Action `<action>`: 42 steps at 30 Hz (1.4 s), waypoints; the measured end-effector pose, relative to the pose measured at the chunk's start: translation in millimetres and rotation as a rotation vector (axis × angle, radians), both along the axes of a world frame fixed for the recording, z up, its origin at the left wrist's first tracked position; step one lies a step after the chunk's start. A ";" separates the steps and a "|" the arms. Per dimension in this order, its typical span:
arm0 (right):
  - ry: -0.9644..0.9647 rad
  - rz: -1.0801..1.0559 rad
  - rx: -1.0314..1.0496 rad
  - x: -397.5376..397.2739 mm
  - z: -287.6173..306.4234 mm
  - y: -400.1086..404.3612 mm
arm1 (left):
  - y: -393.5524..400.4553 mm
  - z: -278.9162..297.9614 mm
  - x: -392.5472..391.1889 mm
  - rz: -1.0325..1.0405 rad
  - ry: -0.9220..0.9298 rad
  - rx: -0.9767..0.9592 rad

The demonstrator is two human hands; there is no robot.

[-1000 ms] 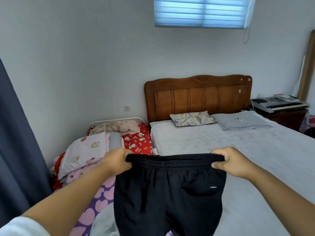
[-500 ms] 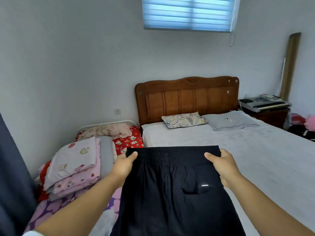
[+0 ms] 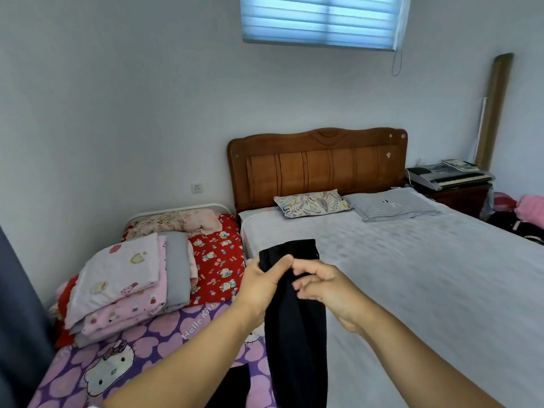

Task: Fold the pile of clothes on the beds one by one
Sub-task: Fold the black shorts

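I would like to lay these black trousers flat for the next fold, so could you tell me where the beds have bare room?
The large bed is bare from the leaf-print pillow and grey pillow down to the near edge. The small bed is crowded: stacked bedding fills its head end, leaving only the purple sheet nearest you. Both the left hand and right hand grip the trousers.

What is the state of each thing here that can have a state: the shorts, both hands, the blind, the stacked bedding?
black shorts: folded in half lengthwise, held up, hanging down.
left hand: grips the shorts near the waistband.
right hand: fingers curled, at the shorts' edge.
window blind: lowered.
bedding stack: folded, piled on the small bed.
grey pillow: lying flat.
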State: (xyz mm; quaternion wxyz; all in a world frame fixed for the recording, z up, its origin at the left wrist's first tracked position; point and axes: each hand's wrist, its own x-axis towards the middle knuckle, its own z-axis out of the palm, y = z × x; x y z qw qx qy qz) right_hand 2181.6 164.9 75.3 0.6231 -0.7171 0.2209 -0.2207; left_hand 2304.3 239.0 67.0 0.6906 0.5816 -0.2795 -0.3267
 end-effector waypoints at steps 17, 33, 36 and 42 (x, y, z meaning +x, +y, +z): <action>0.020 0.030 0.307 -74.9 -64.5 -48.5 | -21.3 -34.6 33.2 -0.496 0.116 0.092; -0.001 -0.677 0.301 -213.4 -63.6 -168.6 | -210.2 -70.7 -102.1 -0.488 -0.155 0.061; -0.098 -0.682 0.245 -231.5 -47.7 -196.0 | -238.7 -50.0 -122.9 -0.465 -0.180 -0.035; -0.062 -0.617 0.172 -263.5 -93.2 -203.3 | -240.5 -88.3 -137.9 -0.498 -0.325 -0.023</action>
